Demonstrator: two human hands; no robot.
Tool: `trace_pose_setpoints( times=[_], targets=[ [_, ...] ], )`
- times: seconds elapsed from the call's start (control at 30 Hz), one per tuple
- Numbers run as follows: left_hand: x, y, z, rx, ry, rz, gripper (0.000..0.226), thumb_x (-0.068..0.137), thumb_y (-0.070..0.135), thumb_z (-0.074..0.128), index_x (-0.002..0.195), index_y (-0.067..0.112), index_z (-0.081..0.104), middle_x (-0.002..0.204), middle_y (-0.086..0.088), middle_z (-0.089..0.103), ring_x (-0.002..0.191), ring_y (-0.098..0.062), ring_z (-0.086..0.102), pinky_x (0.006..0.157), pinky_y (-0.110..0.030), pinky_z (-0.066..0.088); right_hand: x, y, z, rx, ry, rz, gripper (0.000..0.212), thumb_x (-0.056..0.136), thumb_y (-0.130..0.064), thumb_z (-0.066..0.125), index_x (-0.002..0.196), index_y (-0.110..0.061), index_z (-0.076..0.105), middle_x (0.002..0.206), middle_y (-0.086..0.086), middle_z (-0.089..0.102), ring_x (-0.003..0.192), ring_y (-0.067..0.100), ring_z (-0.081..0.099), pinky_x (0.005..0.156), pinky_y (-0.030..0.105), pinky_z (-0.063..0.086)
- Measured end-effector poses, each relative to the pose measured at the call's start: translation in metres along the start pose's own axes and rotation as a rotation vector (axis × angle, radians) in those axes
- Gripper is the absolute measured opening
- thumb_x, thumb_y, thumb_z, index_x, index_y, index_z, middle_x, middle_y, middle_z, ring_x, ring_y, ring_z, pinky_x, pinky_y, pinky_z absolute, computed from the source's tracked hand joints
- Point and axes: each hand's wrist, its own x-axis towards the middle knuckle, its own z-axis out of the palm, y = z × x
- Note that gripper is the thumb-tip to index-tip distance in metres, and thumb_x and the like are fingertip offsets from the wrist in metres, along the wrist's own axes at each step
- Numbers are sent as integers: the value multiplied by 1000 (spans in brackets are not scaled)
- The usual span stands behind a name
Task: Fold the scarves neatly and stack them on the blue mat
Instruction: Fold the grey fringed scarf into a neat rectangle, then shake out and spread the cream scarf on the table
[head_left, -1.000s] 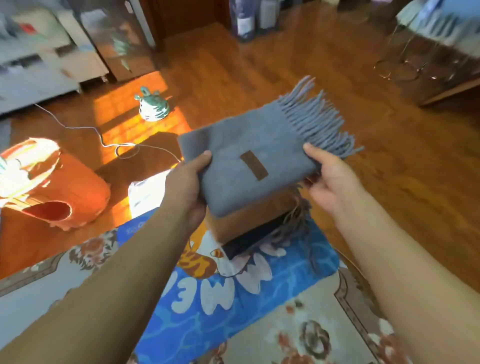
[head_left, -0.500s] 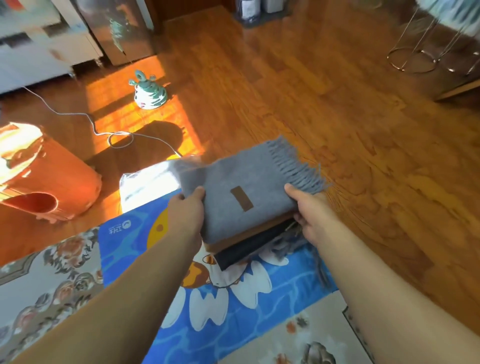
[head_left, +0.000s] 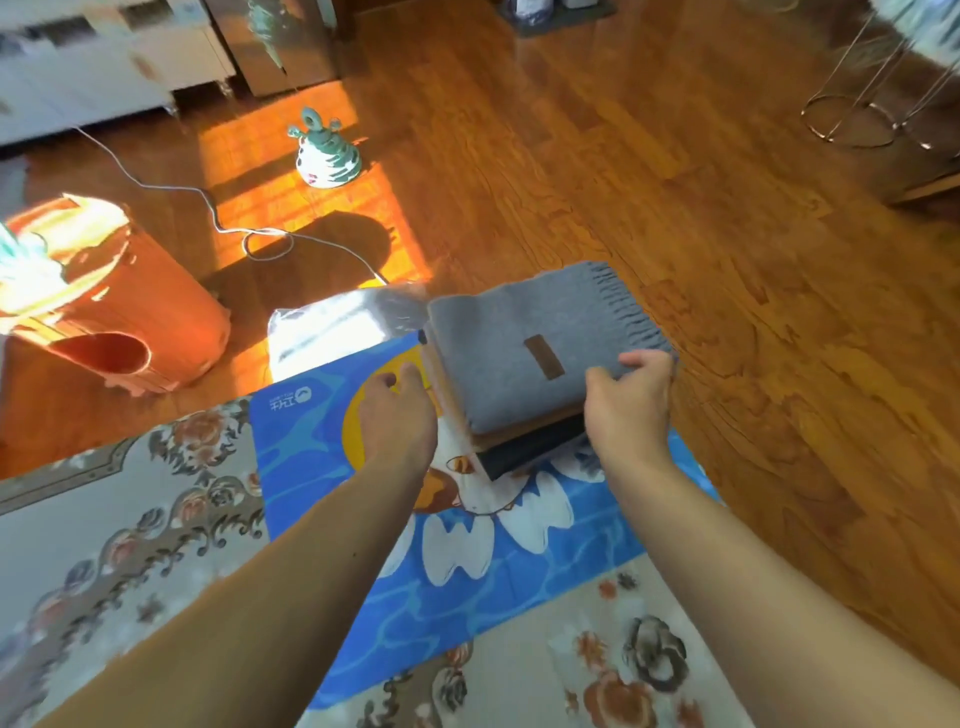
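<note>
On blue mat (head_left: 322, 452), far end: grey scarf (head_left: 524, 338) tops stack. Your right hand (head_left: 631, 402) pinches its near right corner; your left hand (head_left: 397, 415) relaxed, empty, just left.

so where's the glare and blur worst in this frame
Head view: hard sunlight blows out the plastic bag and the orange bin; the top left and right corners are smeared with motion blur; the grey scarf and both hands stay fairly sharp.

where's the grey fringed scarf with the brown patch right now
In the head view the grey fringed scarf lies right of centre, topping the stack on the blue mat, above a tan folded scarf. The right hand grips its near edge.
</note>
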Motion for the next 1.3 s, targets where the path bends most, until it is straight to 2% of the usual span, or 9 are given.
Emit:
trace_pose_setpoints(
  times=[0.07, 0.17, 0.37, 0.5, 0.67, 0.83, 1.03, 1.17, 1.3],
  targets=[
    [-16, -9, -37, 76, -106, 12, 37, 100, 37, 48, 131, 16, 53, 109, -11, 67, 84, -27, 63, 63, -33, 46, -38, -21, 9, -208, -249, -99, 12, 90, -16, 59, 93, -19, 48, 87, -2, 51, 78, 18, 48, 62, 30, 31],
    [-54, -25, -119, 328, -364, 82, 19, 99, 30, 54, 107, 17, 65, 96, -9, 70, 78, -30, 66, 61, -32, 45, -112, -55, 23, -642, -664, -301, 20, 90, -9, 57, 74, -15, 46, 86, 7, 54, 80, 26, 53, 66, 31, 41],
    [-146, -88, -349, 711, -373, 172, 22, 103, 36, 50, 115, 22, 61, 101, -1, 69, 83, -22, 67, 72, -35, 53, -325, -115, 44, -925, -851, -600, 29, 90, -2, 52, 67, -13, 38, 71, 11, 39, 59, 30, 38, 49, 32, 19],
    [-198, -177, -513, 544, -243, 79, 20, 104, 35, 50, 111, 22, 62, 101, -1, 69, 83, -21, 69, 70, -31, 54, -485, -133, 74, -1009, -914, -803, 24, 89, 1, 49, 73, -16, 45, 71, 7, 44, 71, 29, 47, 47, 30, 28],
    [-238, -301, -707, 320, -138, -37, 12, 103, 32, 52, 105, 24, 61, 104, -1, 67, 93, -23, 68, 79, -39, 55, -681, -138, 143, -1093, -969, -957, 7, 91, -2, 49, 89, -8, 53, 89, 4, 55, 83, 26, 56, 66, 34, 45],
    [-277, -392, -858, 177, 81, -156, 12, 101, 26, 56, 95, 23, 65, 89, -2, 70, 81, -21, 66, 72, -34, 53, -848, -145, 193, -996, -1208, -939, 18, 97, -17, 52, 81, -16, 43, 84, 7, 52, 70, 23, 47, 62, 36, 38],
    [-298, -481, -930, -259, 349, -357, 15, 103, 16, 53, 97, 15, 66, 96, -10, 71, 74, -20, 65, 70, -35, 54, -943, -143, 252, -915, -1273, -910, 21, 98, -24, 54, 81, -18, 45, 80, 5, 55, 68, 20, 49, 62, 32, 39],
    [-318, -515, -931, -440, 353, -481, 17, 104, 21, 54, 104, 19, 70, 97, -4, 74, 83, -20, 73, 80, -37, 60, -981, -135, 292, -988, -1320, -994, 22, 101, -24, 49, 81, -15, 54, 82, 3, 58, 68, 15, 53, 57, 26, 40],
    [-321, -543, -968, -541, 413, -540, 17, 105, 19, 53, 106, 16, 70, 101, -8, 75, 84, -24, 73, 77, -35, 59, -1026, -121, 337, -1035, -1419, -1032, 18, 98, -21, 50, 87, -15, 62, 85, 1, 63, 80, 18, 61, 79, 36, 52]
  ],
)
